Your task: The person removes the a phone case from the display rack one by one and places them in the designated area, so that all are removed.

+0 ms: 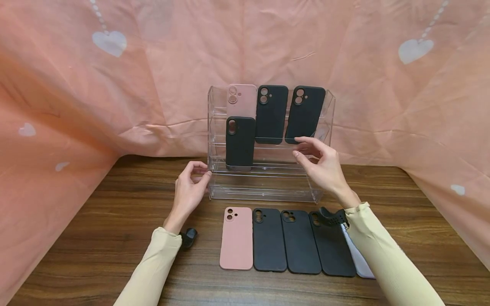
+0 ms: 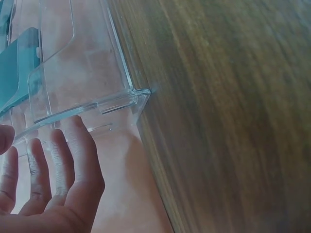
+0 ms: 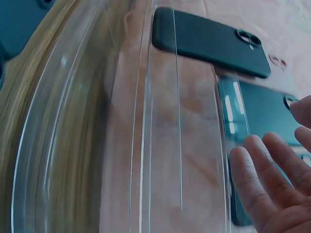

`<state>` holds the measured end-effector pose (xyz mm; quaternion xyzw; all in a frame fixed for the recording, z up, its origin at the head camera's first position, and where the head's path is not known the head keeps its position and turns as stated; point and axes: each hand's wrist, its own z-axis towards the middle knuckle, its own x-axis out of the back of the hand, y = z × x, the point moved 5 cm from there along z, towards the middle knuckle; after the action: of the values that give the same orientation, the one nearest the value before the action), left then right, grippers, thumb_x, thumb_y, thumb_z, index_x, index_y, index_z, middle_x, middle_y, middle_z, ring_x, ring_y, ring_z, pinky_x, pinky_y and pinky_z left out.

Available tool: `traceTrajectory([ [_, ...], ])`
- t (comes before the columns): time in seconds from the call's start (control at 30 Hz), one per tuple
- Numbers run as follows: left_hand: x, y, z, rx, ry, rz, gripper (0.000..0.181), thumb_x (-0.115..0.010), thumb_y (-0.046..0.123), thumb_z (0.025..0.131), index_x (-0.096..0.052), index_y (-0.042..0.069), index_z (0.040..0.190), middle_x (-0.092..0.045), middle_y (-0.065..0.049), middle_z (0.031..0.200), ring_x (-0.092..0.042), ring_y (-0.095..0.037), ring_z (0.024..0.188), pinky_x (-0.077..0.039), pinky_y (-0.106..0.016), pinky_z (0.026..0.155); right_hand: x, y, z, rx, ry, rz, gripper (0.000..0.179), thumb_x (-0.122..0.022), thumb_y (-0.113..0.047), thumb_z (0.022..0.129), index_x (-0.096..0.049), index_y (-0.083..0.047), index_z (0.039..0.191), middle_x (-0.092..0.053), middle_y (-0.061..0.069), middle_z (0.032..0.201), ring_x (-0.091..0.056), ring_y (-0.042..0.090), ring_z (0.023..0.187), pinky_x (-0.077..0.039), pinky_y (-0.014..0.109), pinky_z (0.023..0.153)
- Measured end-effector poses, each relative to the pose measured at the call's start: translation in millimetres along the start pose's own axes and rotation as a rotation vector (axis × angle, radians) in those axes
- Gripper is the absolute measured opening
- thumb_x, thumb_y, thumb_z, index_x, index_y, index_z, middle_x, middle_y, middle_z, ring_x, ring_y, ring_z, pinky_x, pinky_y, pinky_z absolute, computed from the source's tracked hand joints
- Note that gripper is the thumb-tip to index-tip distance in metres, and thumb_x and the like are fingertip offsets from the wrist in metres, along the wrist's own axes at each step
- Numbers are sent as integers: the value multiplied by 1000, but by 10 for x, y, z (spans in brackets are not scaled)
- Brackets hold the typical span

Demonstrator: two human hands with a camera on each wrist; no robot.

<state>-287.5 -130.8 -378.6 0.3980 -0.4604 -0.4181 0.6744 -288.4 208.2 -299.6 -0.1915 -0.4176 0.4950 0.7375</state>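
At upper right of clear tiered stand [image 1: 264, 195], black phone case [image 1: 306, 111] stands; right hand [image 1: 322, 165] near its lower edge, fingers apart. Left hand [image 1: 190, 187] at stand's left side, fingers loosely extended, contact unclear. Pink phone case [image 1: 236, 242] lies on bench [image 1: 115, 212] before stand.

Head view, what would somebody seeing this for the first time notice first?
Probably the clear tiered stand at the centre, holding a pink case and two black cases up top, with a lower black case overlapping the pink one. Next, lined up on the table in front: a flat pink case, three flat black cases, and a pale case partly behind the right sleeve. Behind everything hangs pink fabric with white hearts.
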Motion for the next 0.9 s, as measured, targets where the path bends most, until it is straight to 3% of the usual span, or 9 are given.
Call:
traceTrajectory([
  [0.2,-3,16,-21,-8,4,3,19,-67,13,96,-63,9,114,-71,-15,112,-76,-36,93,-59,-21,58,-308,-81,145,6,-29,23,36,-71,-6,95,-65,-4,130,-74,15,111,-69,2,94,-57,13,76],
  [0.5,-4,41,-24,-33,12,13,20,-67,10,95,-62,7,114,-71,-17,112,-76,-38,92,-58,-19,56,-677,-125,309,10,-40,137,38,-71,-3,94,-64,-2,131,-74,18,111,-72,19,96,-58,14,82],
  [0.67,-14,43,-26,-34,13,12,20,-67,9,95,-62,6,114,-70,-17,112,-76,-38,92,-57,-19,56,-764,-110,351,2,-19,140,39,-72,-4,93,-64,-3,132,-75,19,108,-74,30,96,-59,16,83],
  [0.9,-17,42,-26,-34,15,5,20,-66,8,95,-62,6,115,-69,-16,112,-76,-38,95,-58,-19,56,-836,-108,374,-40,-6,94,40,-72,-5,93,-64,-6,132,-76,18,107,-76,31,95,-59,19,80],
])
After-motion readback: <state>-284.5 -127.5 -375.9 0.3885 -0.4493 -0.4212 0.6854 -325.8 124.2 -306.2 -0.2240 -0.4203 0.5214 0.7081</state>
